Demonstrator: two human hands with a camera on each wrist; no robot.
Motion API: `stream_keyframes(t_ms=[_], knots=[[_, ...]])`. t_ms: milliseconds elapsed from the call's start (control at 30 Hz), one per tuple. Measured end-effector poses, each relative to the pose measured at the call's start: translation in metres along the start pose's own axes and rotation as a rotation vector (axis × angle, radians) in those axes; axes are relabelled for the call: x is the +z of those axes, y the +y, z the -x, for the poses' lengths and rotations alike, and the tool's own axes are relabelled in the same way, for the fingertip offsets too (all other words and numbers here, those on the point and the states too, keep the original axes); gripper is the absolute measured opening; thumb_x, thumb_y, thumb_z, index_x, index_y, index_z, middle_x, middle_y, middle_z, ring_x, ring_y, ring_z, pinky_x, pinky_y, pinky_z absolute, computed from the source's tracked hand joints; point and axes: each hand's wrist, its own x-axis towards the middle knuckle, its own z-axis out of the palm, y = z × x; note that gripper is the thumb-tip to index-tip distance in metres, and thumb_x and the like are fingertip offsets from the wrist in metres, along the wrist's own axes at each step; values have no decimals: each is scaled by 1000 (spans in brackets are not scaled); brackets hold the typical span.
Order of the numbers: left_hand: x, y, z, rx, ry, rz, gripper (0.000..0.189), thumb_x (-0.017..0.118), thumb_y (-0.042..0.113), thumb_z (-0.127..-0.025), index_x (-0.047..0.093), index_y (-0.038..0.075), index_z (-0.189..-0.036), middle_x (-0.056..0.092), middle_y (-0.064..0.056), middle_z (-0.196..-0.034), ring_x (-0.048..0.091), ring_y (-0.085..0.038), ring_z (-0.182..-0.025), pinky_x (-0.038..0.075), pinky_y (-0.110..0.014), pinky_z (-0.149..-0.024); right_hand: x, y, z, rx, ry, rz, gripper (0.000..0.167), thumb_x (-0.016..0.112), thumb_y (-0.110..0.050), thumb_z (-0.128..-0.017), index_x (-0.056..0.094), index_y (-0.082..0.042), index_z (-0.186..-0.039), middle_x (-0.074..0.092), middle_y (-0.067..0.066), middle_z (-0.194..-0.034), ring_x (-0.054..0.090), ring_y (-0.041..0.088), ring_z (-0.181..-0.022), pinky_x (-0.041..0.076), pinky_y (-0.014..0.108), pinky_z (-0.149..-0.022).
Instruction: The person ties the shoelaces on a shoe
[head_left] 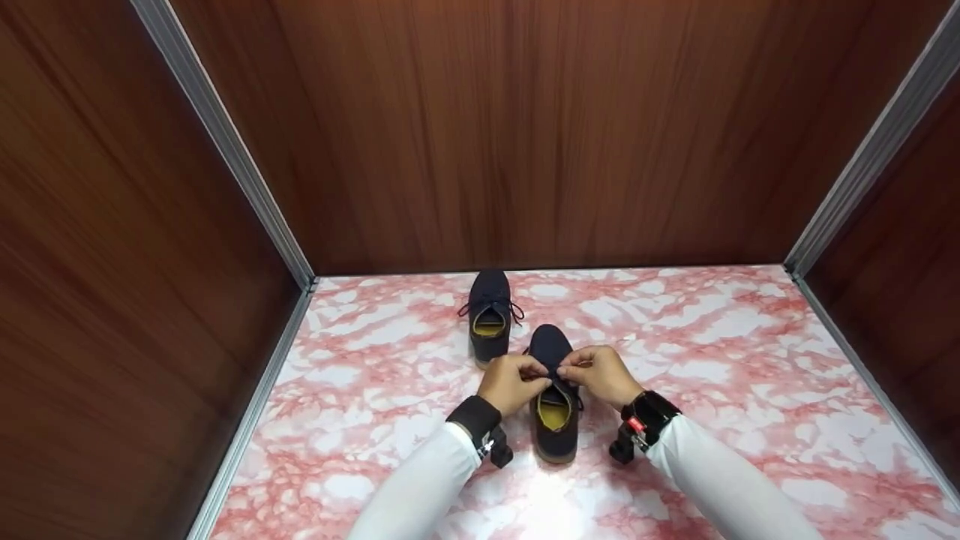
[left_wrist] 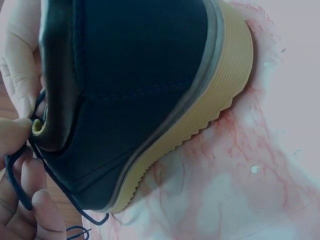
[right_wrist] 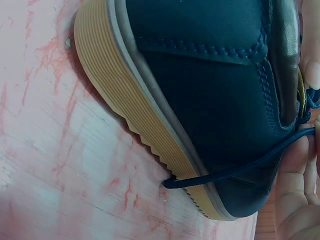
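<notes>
A dark navy lace-up shoe (head_left: 550,345) with a yellow insole stands on the floor, toe pointing away from me. Over its lacing my left hand (head_left: 511,384) and right hand (head_left: 602,375) meet, thumbs and fingertips close together. Both pinch the dark blue shoelace (left_wrist: 18,186); in the left wrist view it makes a small loop between the fingers. One strand of this shoelace (right_wrist: 240,167) runs down across the shoe's side in the right wrist view. Fingers partly hide the knot area. The shoe's ribbed tan sole (right_wrist: 112,75) rests flat on the surface.
A matching shoe (head_left: 491,289), its laces tied in a bow, stands farther back on the left, near the rear wooden panel (head_left: 525,135). Wood panels with metal edging also flank the red-and-white marbled surface (head_left: 712,360) at both sides.
</notes>
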Motion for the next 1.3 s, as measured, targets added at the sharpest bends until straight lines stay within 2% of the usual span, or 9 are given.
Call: stream_keyframes(t_ms=[167,300,400,500,633,767,933,1133,1300], knots=[[-5,-3,4,-44,-5,79,14,79,25,-92,82,11,-91,78,-5,-88,61,2,-70,53,-17,-69,-1,2,0,14,16,20,11,78,-6,-92,76,5,-92,76,9,-87,66,3,-74,56,19,-67],[-8,-5,1,-133,-4,193,23,69,22,-101,82,6,-92,79,-14,-87,60,-1,-67,49,-16,-64,-1,3,0,21,32,31,9,79,-6,-91,76,3,-90,75,5,-85,65,3,-74,55,19,-66],[-8,-6,-4,-211,-13,272,21,68,17,-101,79,0,-93,78,-22,-87,61,-5,-64,47,-16,-57,0,3,0,22,30,32,9,79,-6,-91,77,2,-90,75,6,-86,66,4,-75,55,19,-67],[-6,-6,-8,-258,-37,302,15,72,13,-98,78,0,-95,77,-19,-81,60,-8,-59,46,-16,-51,0,3,0,17,34,35,8,79,-6,-91,77,2,-91,76,8,-88,66,5,-76,55,19,-67],[-3,-4,-13,-254,-86,305,12,74,12,-96,78,1,-99,75,-9,-75,60,-8,-57,46,-16,-52,1,2,0,16,35,28,8,79,-5,-91,78,2,-92,76,8,-88,66,5,-75,54,19,-67],[0,-2,-17,-240,-122,295,13,73,10,-96,77,-1,-103,73,-5,-76,59,-5,-58,48,-16,-55,1,1,0,16,27,22,9,79,-5,-91,78,3,-93,77,7,-88,66,2,-74,54,18,-66],[2,0,-18,-240,-148,299,14,72,9,-96,75,-3,-103,71,-3,-75,60,-9,-61,47,-16,-56,0,1,0,13,24,19,9,79,-6,-91,78,3,-94,78,8,-88,66,2,-74,55,18,-66],[5,-1,-17,-258,-141,325,13,71,8,-97,72,-5,-98,73,-11,-77,59,-10,-60,48,-16,-56,-3,2,2,27,5,-7,14,80,-6,-91,76,5,-97,79,9,-89,69,3,-77,58,20,-68],[6,-1,-16,-305,-136,343,11,71,10,-97,71,-1,-97,68,2,-71,58,-8,-57,45,-17,-53,-7,5,4,43,0,-45,17,80,-5,-90,73,7,-99,78,11,-92,72,6,-81,63,27,-74]])
